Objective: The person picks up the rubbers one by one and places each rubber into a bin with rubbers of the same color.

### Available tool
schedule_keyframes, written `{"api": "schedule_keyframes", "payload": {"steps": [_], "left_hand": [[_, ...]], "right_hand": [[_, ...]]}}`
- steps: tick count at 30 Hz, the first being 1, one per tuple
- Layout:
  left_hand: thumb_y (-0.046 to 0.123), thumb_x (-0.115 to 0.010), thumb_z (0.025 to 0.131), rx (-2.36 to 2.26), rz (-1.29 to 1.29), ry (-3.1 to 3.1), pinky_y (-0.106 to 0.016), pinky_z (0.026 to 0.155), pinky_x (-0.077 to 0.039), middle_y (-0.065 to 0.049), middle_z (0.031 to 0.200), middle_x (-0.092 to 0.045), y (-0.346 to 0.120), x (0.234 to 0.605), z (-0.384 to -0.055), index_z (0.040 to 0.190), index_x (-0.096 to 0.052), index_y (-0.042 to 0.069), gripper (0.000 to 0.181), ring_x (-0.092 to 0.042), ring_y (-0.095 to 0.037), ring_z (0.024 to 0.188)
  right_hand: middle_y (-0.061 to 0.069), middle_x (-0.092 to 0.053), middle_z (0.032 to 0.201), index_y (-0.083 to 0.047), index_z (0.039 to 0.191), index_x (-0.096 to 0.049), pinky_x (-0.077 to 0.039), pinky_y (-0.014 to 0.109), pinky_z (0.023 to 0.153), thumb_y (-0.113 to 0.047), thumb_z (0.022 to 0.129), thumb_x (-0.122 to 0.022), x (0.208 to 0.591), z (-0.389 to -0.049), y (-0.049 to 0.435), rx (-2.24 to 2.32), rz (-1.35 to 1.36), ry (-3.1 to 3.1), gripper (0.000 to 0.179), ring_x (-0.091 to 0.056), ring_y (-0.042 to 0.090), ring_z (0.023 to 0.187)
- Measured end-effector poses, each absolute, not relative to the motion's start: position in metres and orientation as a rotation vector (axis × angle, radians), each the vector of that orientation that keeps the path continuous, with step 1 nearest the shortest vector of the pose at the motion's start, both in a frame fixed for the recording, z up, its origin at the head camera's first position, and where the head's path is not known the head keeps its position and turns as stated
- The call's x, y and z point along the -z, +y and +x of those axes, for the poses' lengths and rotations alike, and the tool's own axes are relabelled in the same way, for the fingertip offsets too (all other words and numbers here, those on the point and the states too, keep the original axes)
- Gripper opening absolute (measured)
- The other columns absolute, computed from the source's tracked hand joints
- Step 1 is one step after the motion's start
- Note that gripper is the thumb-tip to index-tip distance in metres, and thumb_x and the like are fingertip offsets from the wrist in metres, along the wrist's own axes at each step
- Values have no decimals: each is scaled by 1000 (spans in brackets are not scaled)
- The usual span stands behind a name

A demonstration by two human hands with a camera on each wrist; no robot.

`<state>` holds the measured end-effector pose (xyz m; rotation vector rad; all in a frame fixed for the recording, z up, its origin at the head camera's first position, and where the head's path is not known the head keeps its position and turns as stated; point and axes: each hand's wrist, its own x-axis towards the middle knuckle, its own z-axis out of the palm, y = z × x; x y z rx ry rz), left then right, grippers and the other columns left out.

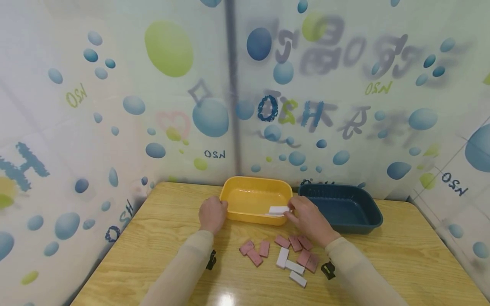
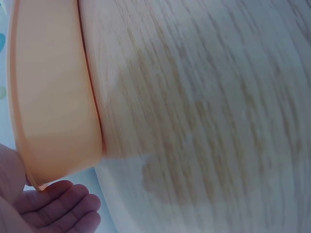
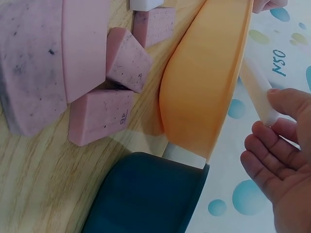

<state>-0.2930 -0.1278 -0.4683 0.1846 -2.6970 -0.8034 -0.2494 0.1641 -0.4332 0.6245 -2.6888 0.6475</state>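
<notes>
My left hand (image 1: 212, 215) grips the left rim of a yellow plastic basin (image 1: 249, 218); in the left wrist view its fingers lie under the basin's rim. Over the basin's front right corner, my right hand (image 1: 309, 219) pinches one end of a white rectangular block (image 1: 277, 209) between thumb and index finger. The right wrist view shows this white block (image 3: 258, 92) slanting above the rim, the other fingers loosely bent. Just below it in the head view is another white edge, too small to make out.
A dark blue basin (image 1: 373, 221) stands right of the yellow one. Nearer on the wooden table (image 1: 126, 259) lie several pink blocks (image 1: 254, 257) and three white blocks (image 1: 295, 267). Two black clips (image 1: 212, 259) show beside the forearms. A patterned curtain (image 1: 172, 106) hangs behind.
</notes>
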Motion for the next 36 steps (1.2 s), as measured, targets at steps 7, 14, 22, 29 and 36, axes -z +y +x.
{"api": "schedule_keyframes", "payload": {"steps": [7, 14, 22, 29, 36], "left_hand": [[13, -56, 91, 819, 191, -2696, -31, 46, -37, -5, 56, -50, -128, 469, -293, 57, -51, 10, 35, -46, -19, 52], [13, -57, 90, 817, 193, -2690, -33, 46, -39, -5, 56, -51, -128, 469, -293, 57, -51, 10, 34, -46, -20, 52], [13, -57, 91, 823, 196, -2699, -32, 46, -37, -5, 56, -50, -128, 469, -293, 57, -52, 10, 34, -45, -19, 52], [12, -57, 90, 801, 189, -2693, -32, 46, -37, -5, 55, -50, -128, 470, -294, 55, -51, 10, 35, -45, -19, 51], [12, -57, 89, 793, 187, -2686, -33, 46, -38, -5, 55, -50, -128, 469, -294, 55, -51, 10, 35, -45, -19, 52]], "right_hand": [[7, -58, 90, -8, 97, -61, -50, 36, 73, -15, 93, -77, 435, -256, 163, -622, 622, -2696, 18, -50, 18, 80], [6, -59, 95, -6, 98, -62, -51, 40, 77, -15, 93, -77, 437, -261, 162, -607, 611, -2703, 18, -52, 22, 85], [7, -60, 94, -6, 94, -62, -51, 41, 77, -14, 91, -79, 442, -268, 161, -584, 634, -2674, 18, -53, 22, 85], [7, -59, 95, -8, 91, -59, -50, 39, 76, -14, 92, -78, 442, -272, 156, -554, 656, -2719, 20, -53, 23, 87], [7, -61, 93, -7, 89, -60, -52, 41, 78, -12, 90, -79, 443, -276, 151, -524, 656, -2723, 20, -54, 24, 86]]}}
